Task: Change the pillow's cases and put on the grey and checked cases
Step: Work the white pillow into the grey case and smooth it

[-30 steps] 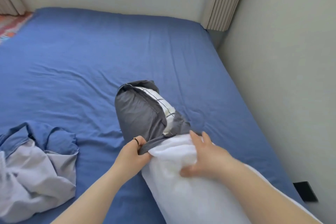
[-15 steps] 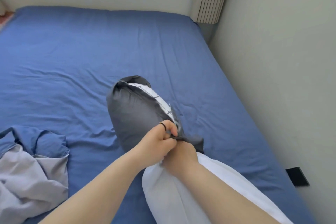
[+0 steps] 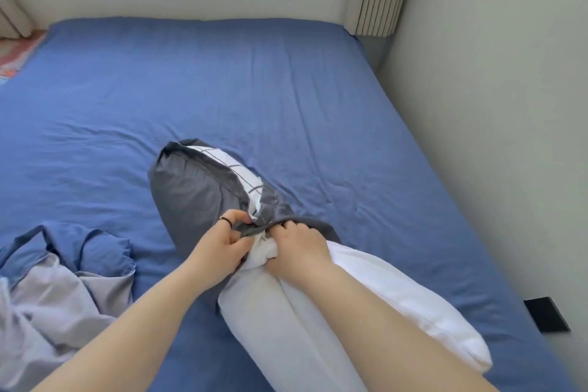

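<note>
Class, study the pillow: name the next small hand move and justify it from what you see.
Probably pull the grey and checked case further down the white pillow: left hand and right hand grip its open edge, yet most of the pillow lies bare.
</note>
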Demonstrator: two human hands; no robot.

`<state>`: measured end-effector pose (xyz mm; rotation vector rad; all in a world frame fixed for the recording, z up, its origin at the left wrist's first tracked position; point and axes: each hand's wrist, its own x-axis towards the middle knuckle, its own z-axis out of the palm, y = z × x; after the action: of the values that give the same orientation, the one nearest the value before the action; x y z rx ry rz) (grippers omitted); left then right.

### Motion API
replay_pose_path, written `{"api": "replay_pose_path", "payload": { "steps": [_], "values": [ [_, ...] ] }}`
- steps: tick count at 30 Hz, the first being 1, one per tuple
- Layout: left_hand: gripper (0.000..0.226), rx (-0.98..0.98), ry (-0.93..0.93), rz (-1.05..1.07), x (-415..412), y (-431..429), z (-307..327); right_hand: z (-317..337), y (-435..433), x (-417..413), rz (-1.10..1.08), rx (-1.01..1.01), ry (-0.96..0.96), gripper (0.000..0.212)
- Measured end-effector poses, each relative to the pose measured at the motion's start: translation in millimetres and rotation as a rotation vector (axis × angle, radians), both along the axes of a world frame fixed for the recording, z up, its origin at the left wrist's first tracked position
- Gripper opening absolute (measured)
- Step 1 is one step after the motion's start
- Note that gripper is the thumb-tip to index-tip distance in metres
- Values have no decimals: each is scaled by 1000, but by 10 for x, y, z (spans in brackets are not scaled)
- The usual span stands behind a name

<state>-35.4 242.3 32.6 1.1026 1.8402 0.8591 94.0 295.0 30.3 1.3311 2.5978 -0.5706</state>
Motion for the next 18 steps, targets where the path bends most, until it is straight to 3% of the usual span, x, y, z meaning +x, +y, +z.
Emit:
{"api": "replay_pose_path", "payload": {
  "steps": [2,3,5,6,8,11,15,18],
  "values": [
    [29,86,503,-59,50,18,22,22,-29,61,-10,43,7,40],
    [37,226,725,-77,75,40,26,73,-28,97,-21,46,19,40],
    [68,455,1022,-176,135,132,10,155,-60,167,-57,-42,48,43],
    [80,432,1117,-249,171,199,14,185,-97,204,-48,-108,54,47],
    [77,209,1128,-393,212,338,54,311,-163,284,-15,-227,59,58],
    [39,-67,937,-382,133,458,-13,592,-178,515,1,-268,56,62],
    [29,-160,827,-211,-49,426,1,854,-123,1301,-182,-259,146,59],
    [26,-210,801,-161,-134,363,-9,819,-106,1988,-488,-184,433,42]
  ]
}}
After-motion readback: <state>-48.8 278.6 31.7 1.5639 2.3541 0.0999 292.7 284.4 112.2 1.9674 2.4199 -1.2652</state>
